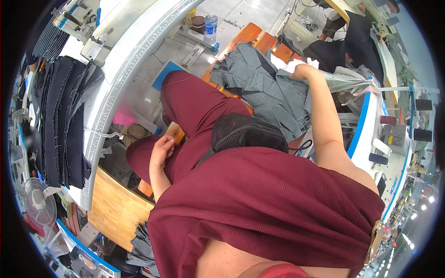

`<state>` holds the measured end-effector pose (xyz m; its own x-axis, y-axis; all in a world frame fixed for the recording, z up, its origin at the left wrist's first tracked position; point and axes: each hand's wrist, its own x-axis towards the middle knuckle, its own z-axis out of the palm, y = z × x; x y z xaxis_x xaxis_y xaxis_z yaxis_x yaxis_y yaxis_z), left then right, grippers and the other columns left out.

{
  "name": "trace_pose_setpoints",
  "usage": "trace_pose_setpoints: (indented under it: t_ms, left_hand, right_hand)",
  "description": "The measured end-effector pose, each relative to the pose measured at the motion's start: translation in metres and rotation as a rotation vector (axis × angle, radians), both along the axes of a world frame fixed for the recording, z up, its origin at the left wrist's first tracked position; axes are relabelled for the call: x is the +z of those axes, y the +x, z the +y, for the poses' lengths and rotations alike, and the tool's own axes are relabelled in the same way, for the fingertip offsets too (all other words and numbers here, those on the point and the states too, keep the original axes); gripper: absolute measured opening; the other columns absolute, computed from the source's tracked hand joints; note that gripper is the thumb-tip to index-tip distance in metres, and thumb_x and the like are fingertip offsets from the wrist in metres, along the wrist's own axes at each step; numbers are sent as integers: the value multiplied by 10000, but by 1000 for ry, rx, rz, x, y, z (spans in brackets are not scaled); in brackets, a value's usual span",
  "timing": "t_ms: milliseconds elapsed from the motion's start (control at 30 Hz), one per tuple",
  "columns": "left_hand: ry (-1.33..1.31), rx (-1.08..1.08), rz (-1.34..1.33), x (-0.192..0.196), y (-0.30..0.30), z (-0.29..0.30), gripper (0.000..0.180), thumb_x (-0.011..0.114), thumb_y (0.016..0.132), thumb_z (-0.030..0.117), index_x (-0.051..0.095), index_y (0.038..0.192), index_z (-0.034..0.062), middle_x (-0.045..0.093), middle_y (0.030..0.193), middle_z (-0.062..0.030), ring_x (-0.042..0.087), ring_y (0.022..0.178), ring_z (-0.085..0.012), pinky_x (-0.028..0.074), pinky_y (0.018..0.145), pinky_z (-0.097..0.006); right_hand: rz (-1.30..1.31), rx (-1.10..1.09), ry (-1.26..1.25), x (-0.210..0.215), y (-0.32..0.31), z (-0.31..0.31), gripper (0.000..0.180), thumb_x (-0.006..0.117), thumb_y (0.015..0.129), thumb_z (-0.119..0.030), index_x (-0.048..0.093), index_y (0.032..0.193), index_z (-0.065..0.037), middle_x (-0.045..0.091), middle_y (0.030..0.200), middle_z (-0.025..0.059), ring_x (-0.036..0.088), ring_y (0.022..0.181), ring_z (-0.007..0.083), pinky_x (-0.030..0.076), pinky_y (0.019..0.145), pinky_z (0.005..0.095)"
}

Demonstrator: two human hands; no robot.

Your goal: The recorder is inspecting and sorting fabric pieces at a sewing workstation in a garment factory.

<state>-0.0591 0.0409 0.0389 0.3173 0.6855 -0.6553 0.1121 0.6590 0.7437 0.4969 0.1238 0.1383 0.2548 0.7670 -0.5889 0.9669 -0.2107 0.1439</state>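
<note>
right hand [306, 71] by white cloth [279, 63], hold unclear

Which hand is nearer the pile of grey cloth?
Right. The right hand is at the upper-right edge of the grey cloth pile; the left hand is farther off, to its left.

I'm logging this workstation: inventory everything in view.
Cut fabric: one pile, grey, on bench
Bench: one, orange, under pile
Fabric strips: several, navy, on left table
Table: one, white with ruled edge, left
Sewing machine: one, pale, upper left
Bottle: one, bluish, floor
Waist pouch: one, black, at waist
Looped handle: one, black, right of pouch
Fan: one, pale, lower left
Wooden surface: one, tan, lower left
Background clutter: count unclear, mixed, right rim
Clothing: one set, maroon, worn
Left hand: one, bare, at left thigh
Right hand: one, bare, near pile
</note>
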Motion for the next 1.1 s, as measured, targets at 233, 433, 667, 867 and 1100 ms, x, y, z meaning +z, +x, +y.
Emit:
trace_pose_setpoints:
  t_ms: [233, 433, 667, 867, 1100]
  left_hand:
    - [-12, 110, -58, 26, -6, 22, 132, 574, 850, 243, 574, 845, 111, 510, 653, 32, 423, 485, -58, 306, 423, -181]
    - [190, -135, 104, 5, -19, -5, 157, 623, 803, 233, 628, 847, 82, 583, 696, -1, 523, 601, -97, 436, 527, -265]
    - [1246, -156, 261, 163, 68, 27, 721, 653, 764, 238, 285, 1347, 26, 446, 1259, -205, 456, 1158, -318, 378, 950, -357]
    - [967, 273, 178, 178, 25, 28, 253, 614, 788, 132, 540, 1020, 64, 599, 865, -98, 572, 801, -168, 452, 718, -296]
    - [867, -237, 299, 188, -34, 5, 438, 616, 719, 178, 498, 1125, 66, 595, 957, -142, 575, 893, -289, 445, 781, -343]
  right_hand:
    - [-62, -52, -32, -64, 24, 5, 563, 528, 688, -75, 478, 1248, -60, 406, 1340, 203, 383, 1256, 314, 317, 1048, 361]
    - [464, 126, 276, 11, -59, 2, 432, 640, 573, -176, 642, 982, -37, 638, 931, 198, 597, 940, 339, 467, 846, 388]
    - [662, 871, 272, 137, -278, 19, 248, 585, 692, -196, 587, 862, -16, 587, 727, 220, 571, 728, 405, 461, 656, 447]
    - [894, 1023, 282, 191, -345, 30, 254, 630, 721, -219, 596, 888, -31, 609, 790, 183, 585, 759, 364, 466, 673, 406]
    - [1028, 1029, 70, 152, -334, 36, 281, 683, 701, -243, 596, 868, -35, 597, 750, 152, 574, 717, 336, 455, 640, 379]
